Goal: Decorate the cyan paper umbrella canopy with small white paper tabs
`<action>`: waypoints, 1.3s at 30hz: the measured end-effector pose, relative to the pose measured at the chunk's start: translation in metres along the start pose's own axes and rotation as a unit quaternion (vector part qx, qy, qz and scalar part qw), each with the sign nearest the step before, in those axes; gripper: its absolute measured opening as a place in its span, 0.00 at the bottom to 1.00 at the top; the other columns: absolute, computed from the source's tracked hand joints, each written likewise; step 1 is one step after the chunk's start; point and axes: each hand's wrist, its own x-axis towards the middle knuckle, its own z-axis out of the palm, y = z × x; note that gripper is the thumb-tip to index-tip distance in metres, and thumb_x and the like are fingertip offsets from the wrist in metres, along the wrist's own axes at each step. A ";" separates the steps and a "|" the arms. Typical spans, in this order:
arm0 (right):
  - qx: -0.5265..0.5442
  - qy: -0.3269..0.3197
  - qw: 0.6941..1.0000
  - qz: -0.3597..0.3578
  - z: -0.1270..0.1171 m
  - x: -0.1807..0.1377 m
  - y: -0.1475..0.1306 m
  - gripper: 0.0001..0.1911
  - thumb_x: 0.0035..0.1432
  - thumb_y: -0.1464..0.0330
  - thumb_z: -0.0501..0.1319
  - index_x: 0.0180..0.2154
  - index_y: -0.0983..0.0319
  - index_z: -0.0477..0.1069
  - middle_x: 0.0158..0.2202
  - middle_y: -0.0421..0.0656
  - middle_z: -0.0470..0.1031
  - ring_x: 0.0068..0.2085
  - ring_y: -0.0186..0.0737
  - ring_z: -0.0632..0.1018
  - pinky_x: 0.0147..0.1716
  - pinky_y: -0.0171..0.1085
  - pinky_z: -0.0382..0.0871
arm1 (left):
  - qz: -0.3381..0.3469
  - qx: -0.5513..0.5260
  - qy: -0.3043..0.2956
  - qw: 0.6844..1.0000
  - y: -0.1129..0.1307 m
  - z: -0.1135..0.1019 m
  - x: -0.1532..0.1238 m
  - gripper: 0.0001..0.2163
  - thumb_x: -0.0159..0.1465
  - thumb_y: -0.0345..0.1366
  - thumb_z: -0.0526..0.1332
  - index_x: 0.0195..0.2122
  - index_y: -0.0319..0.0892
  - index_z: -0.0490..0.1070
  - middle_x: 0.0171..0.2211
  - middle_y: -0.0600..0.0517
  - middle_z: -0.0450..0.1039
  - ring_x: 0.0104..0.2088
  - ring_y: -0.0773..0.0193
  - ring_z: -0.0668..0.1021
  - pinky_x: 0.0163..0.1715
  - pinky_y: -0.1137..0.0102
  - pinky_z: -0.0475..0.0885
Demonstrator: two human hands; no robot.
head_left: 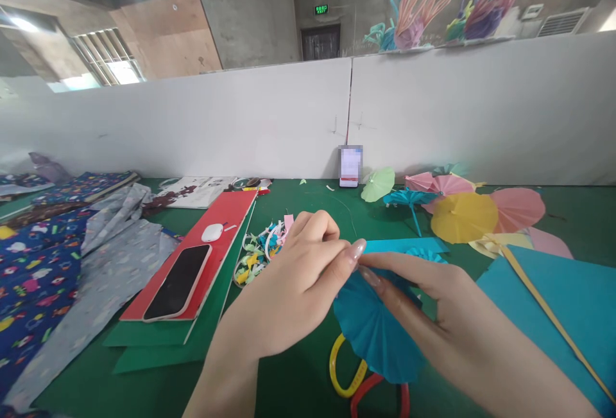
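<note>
Between my two hands is a pleated blue paper fan (380, 334), its folds spreading downward. My left hand (308, 270) pinches its upper edge between thumb and curled fingers. Close beside it, my right hand (428, 302) grips the same paper with thumb and forefinger. The two sets of fingertips nearly meet at the gathered top of the folds, and what lies between them is hidden. Below the paper, scissors with a yellow handle loop (347, 376) and a red one lie partly covered on the green table.
Finished paper umbrellas (464, 217) in several colours sit at the back right. Blue paper sheets (558, 296) lie at right under a wooden strip (553, 315). At left are a phone (178, 283) on a red folder (231, 212), paper scraps (255, 251) and patterned cloth (43, 270).
</note>
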 end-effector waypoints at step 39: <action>0.068 0.013 0.998 0.005 -0.006 0.007 0.013 0.17 0.63 0.69 0.52 0.50 0.46 0.70 0.47 0.33 0.77 0.46 0.33 0.77 0.44 0.29 0.73 | 0.143 0.162 0.081 0.973 -0.002 0.010 0.010 0.12 0.68 0.29 0.45 0.26 0.43 0.49 0.26 0.56 0.54 0.31 0.66 0.59 0.31 0.67 0.57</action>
